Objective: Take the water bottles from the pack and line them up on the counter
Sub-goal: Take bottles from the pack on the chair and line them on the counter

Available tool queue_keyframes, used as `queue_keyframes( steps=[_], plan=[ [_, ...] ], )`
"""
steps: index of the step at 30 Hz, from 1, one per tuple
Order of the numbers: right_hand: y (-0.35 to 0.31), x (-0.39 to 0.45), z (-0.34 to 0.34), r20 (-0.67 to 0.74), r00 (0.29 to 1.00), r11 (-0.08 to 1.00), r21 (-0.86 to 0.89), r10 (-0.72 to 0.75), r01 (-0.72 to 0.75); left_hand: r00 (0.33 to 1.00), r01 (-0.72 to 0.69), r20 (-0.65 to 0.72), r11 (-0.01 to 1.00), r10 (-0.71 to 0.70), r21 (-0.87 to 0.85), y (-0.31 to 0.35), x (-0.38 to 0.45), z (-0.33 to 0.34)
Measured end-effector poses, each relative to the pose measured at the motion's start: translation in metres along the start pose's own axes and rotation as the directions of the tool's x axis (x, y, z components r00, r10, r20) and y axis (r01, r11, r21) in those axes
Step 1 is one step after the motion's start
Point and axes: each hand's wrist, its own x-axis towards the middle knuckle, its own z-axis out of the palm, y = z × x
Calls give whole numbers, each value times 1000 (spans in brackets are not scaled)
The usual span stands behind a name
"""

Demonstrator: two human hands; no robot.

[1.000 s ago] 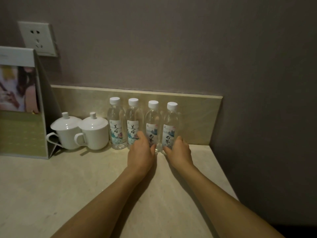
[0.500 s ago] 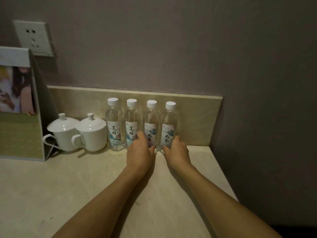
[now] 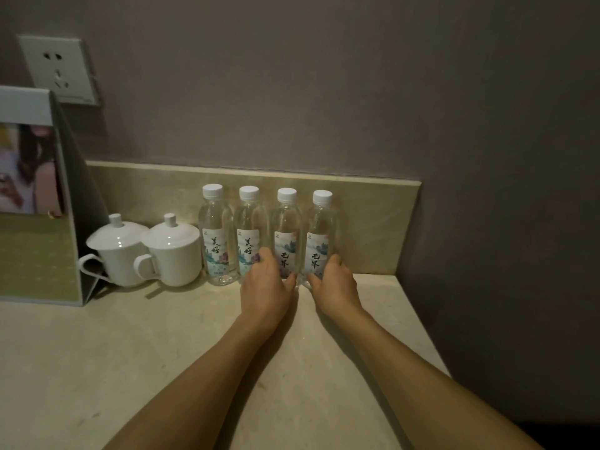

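Over on the left we've got a folded standing display card point(image 3: 35, 203), then two white lidded ceramic cups point(image 3: 143, 251) sitting just beside our row. The four clear plastic water bottles with white caps point(image 3: 268, 235) stand upright, touching side by side, against the beige stone backsplash point(image 3: 373, 222) on the pale marble counter point(image 3: 97, 368); no pack in view.

Our left hand point(image 3: 264, 287) wraps its fingers round the base of the third bottle, our right hand point(image 3: 334, 284) curls round the base of the fourth.

Risk, as we see it: they're packed tight, so a clumsy nudge or a quick let-go probably topples one into the others, maybe into the cups.

Versus a second ago, basically nothing's different: same grips, same row, the view only drifts slightly.
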Motion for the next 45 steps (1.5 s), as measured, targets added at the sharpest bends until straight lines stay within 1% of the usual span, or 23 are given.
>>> queue_keyframes(
  steps=[9, 14, 19, 24, 34, 45],
  plan=[
    [-3, -1, 3, -13, 1000, 1000, -1, -1, 1, 1000, 6, 2, 1000, -6, 6, -1, 1, -2],
    [-4, -1, 4, -18, 1000, 1000, -3, -2, 2, 1000, 6, 26, 1000, -6, 5, -1, 2, -5],
    [-4, -2, 3, -19, 1000, 999, 32, -1, 1, 999, -6, 43, 1000, 7, -26, -3, 2, -6],
    [-4, -3, 4, -51, 999, 999, 49, 17, -14, 999, -15, 33, 1000, 16, -22, -3, 1, -7],
    [-1, 2, 0, 22, 999, 999, 23, -25, 24, 999, -10, 48, 1000, 11, -25, -3, 1, -8],
    [3, 5, -2, 55, 997, 998, 18, -53, 52, 998, -25, 59, 999, 26, -21, -3, 1, -9]
  ],
)
